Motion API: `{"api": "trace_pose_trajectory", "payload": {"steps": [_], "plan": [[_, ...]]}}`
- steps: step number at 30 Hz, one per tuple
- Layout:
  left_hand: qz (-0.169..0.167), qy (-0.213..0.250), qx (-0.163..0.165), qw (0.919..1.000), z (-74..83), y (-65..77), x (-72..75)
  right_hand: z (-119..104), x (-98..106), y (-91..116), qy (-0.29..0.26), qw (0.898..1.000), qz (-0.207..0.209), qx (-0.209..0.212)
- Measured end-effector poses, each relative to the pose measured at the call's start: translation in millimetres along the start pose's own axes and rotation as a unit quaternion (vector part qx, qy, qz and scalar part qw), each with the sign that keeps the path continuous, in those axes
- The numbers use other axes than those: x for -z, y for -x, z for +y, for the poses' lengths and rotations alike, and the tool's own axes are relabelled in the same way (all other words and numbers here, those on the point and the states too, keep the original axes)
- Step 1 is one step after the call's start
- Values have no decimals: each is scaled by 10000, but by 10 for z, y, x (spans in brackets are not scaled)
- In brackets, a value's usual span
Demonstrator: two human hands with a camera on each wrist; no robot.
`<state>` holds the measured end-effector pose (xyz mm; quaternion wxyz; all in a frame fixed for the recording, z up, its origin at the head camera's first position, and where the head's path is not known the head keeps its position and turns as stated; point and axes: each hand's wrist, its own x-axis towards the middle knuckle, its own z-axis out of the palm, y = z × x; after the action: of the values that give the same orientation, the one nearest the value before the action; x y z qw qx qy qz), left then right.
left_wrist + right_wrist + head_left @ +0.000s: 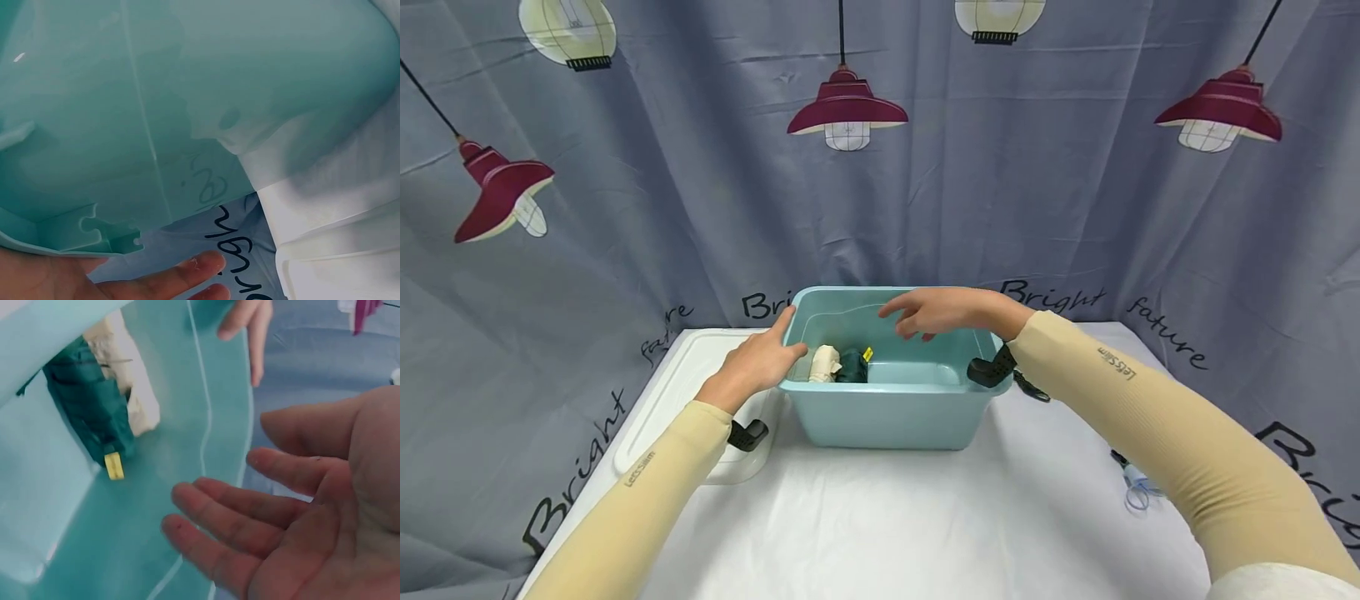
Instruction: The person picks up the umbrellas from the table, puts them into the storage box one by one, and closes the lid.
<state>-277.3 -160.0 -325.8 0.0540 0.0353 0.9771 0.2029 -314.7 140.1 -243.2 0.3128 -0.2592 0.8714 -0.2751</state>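
Observation:
A teal plastic storage bin [887, 421] stands on the table. My left hand [760, 360] rests at its left rim, and in the left wrist view that hand [150, 284] has its fingers stretched out beside the outer wall. My right hand [943, 310] hovers over the back part of the bin, holding nothing; the right wrist view shows this hand [294, 531] with loosely spread fingers. Inside the bin, at the left, a cream rolled fabric bundle [824, 364] lies against a dark green rolled bundle [852, 367] with a yellow tag [114, 466].
A white lid [658, 408] lies flat to the left, partly behind my left arm. Right of the bin, a small item with a light blue cord [1138, 492] sits by my right forearm. A printed grey-blue curtain [880, 217] hangs behind the white table [880, 525].

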Motion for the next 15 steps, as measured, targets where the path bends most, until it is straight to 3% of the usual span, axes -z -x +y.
{"api": "trace_pose_trajectory", "payload": {"steps": [5, 15], "plan": [[-66, 15, 30, 10000, -38, 38, -34, 171, 76, 275, -343, 9983, 401, 243], [-28, 71, 29, 10000, -21, 11, -7, 628, 208, 814, -501, 9902, 1232, 438]]}}
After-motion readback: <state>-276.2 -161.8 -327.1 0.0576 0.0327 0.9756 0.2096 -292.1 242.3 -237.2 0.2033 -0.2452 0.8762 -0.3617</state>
